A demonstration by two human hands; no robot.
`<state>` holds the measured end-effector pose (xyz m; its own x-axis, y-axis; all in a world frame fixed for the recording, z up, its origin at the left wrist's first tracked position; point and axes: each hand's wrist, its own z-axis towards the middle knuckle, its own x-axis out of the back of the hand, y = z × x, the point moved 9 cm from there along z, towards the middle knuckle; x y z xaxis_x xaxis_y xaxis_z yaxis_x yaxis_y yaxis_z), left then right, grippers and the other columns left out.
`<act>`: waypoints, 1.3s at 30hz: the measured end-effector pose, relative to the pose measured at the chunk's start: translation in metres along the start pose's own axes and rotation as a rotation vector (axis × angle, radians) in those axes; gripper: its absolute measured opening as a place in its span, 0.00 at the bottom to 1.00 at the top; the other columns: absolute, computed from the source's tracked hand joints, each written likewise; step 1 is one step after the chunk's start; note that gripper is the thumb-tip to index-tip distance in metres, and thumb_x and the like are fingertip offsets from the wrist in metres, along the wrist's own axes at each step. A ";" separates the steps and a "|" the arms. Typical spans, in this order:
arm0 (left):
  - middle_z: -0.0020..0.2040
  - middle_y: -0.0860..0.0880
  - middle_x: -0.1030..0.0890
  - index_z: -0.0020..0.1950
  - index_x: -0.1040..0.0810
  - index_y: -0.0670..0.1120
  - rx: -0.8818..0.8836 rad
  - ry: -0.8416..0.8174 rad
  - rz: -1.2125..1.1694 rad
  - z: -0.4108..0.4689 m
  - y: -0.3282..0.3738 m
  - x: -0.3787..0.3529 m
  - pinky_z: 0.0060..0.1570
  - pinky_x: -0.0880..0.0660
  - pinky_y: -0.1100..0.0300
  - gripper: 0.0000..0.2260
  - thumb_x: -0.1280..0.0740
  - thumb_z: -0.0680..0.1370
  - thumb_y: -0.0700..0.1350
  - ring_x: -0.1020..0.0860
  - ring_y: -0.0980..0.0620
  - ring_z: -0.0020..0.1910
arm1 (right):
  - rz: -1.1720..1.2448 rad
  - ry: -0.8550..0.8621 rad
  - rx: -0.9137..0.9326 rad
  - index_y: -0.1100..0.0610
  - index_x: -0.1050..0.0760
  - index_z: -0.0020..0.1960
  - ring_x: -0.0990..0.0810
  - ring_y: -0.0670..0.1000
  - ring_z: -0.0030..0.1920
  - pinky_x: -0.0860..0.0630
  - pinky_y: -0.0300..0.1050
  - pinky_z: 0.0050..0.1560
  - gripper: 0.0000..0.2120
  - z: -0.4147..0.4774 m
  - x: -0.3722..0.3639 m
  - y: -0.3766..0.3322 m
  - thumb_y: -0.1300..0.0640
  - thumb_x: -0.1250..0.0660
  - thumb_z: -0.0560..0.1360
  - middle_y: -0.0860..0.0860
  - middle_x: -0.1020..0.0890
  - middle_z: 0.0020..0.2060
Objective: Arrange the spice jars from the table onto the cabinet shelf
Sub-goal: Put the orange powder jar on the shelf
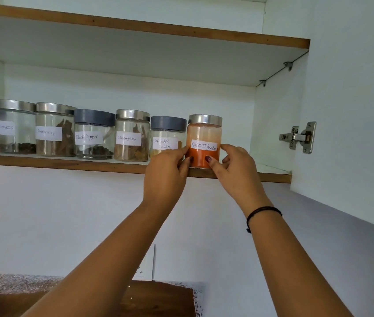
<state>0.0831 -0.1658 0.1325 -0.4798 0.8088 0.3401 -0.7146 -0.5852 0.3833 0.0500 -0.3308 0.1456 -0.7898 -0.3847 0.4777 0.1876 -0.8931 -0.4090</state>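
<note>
Left hand (166, 171): fingers curled on the red chilli jar (204, 140) — gripping its left side.
Right hand (235, 167): thumb and fingers clasp its right side — on the shelf (67, 162).

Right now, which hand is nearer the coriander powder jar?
Left. The left hand overlaps the coriander powder jar; the right hand is beyond the red chilli powder jar, on its right side.

On shelf (67, 162): chilli jar (205, 138) rightmost, beside coriander jar (167, 136), between left hand (165, 175) and right hand (238, 172).
</note>
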 end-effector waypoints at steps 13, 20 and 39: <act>0.54 0.46 0.15 0.67 0.22 0.47 -0.064 0.055 0.063 0.000 0.007 0.004 0.54 0.31 0.62 0.14 0.38 0.83 0.46 0.19 0.47 0.51 | -0.086 0.078 -0.036 0.60 0.20 0.62 0.20 0.54 0.52 0.27 0.41 0.51 0.26 0.011 -0.003 0.008 0.40 0.34 0.75 0.56 0.20 0.53; 0.50 0.46 0.15 0.65 0.19 0.47 -0.094 0.090 0.072 -0.001 0.009 0.007 0.48 0.29 0.62 0.13 0.37 0.82 0.44 0.19 0.48 0.46 | -0.128 0.084 -0.068 0.58 0.18 0.56 0.19 0.52 0.48 0.28 0.41 0.43 0.24 0.011 0.000 0.009 0.38 0.33 0.75 0.54 0.17 0.49; 0.46 0.47 0.14 0.60 0.17 0.46 -0.081 0.106 0.007 0.001 0.006 0.007 0.44 0.29 0.62 0.12 0.37 0.82 0.43 0.25 0.55 0.39 | -0.040 0.089 0.089 0.51 0.23 0.66 0.18 0.50 0.50 0.22 0.40 0.50 0.18 -0.025 0.004 -0.011 0.46 0.38 0.80 0.51 0.16 0.53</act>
<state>0.0762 -0.1640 0.1382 -0.5330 0.8090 0.2480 -0.7480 -0.5875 0.3089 0.0300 -0.3170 0.1323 -0.8457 -0.3295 0.4198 0.2026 -0.9260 -0.3186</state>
